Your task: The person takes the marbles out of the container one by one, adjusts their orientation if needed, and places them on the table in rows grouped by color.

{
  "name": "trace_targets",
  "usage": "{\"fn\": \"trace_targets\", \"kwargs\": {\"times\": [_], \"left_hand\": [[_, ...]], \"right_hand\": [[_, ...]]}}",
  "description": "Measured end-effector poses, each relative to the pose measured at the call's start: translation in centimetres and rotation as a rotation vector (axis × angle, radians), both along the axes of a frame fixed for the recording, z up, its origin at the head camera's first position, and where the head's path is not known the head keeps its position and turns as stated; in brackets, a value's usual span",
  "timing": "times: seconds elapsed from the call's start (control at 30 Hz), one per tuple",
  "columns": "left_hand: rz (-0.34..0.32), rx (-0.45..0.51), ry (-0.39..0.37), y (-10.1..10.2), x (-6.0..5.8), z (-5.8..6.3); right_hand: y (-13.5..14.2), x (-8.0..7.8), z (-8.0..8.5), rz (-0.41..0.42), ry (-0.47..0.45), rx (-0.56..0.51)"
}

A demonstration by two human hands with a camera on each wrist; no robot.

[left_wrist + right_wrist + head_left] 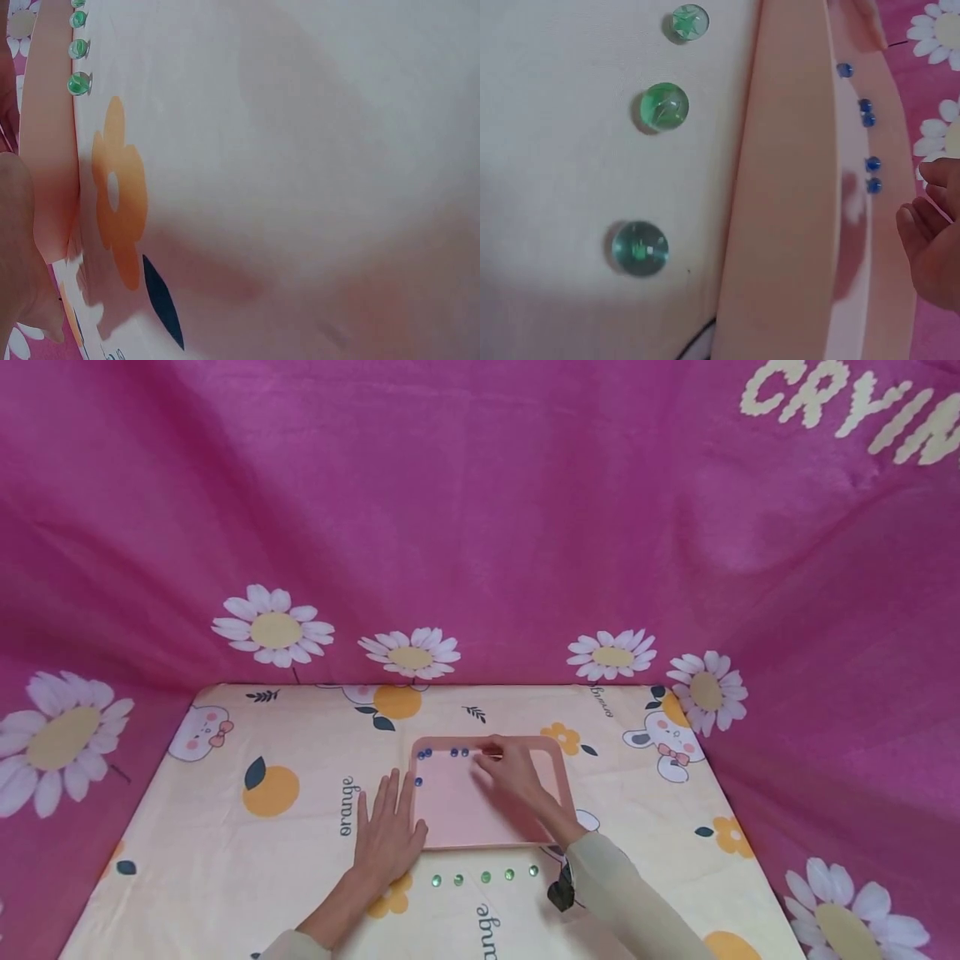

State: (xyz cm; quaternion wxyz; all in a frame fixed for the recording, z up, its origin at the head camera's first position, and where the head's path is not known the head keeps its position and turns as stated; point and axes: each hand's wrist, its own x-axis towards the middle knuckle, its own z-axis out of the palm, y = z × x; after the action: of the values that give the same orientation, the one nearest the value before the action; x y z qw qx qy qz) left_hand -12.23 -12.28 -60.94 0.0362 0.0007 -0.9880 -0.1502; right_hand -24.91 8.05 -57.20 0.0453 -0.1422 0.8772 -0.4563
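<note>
A shallow pink tray (487,802) lies on the table with several small blue marbles (454,752) along its far and left sides. My right hand (513,768) is over the tray's far side, just right of the far-side blue marbles. In the right wrist view its thumb and fingers are bent and apart near the blue marbles (874,185); no thing shows between them. My left hand (386,835) lies with fingers extended along the tray's left side, its thumb at the near left corner. Several green marbles (486,877) stand in a row before the tray.
A cream cloth (247,877) printed with oranges, flowers and rabbits covers the table. Magenta curtains (480,527) with daisies hang behind it and at both sides. The tray's raised near wall (780,187) stands between the green and blue marbles.
</note>
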Motion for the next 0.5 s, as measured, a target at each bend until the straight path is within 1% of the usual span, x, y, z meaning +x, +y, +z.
{"fn": "trace_targets", "kwargs": {"times": [0.13, 0.27, 0.33, 0.5], "left_hand": [[0.000, 0.006, -0.019, 0.1, -0.1, 0.0], [0.002, 0.013, -0.040, 0.2, -0.1, 0.0], [0.002, 0.018, -0.043, 0.2, -0.1, 0.0], [0.007, 0.008, -0.035, 0.0, -0.2, 0.1]], "right_hand": [[-0.5, -0.6, -1.2, 0.008, 0.011, 0.006], [-0.8, -1.1, -2.3, 0.020, 0.060, 0.010], [-0.9, -1.3, -2.8, 0.005, 0.056, 0.010], [-1.3, -1.5, -3.3, -0.021, 0.046, 0.001]]}}
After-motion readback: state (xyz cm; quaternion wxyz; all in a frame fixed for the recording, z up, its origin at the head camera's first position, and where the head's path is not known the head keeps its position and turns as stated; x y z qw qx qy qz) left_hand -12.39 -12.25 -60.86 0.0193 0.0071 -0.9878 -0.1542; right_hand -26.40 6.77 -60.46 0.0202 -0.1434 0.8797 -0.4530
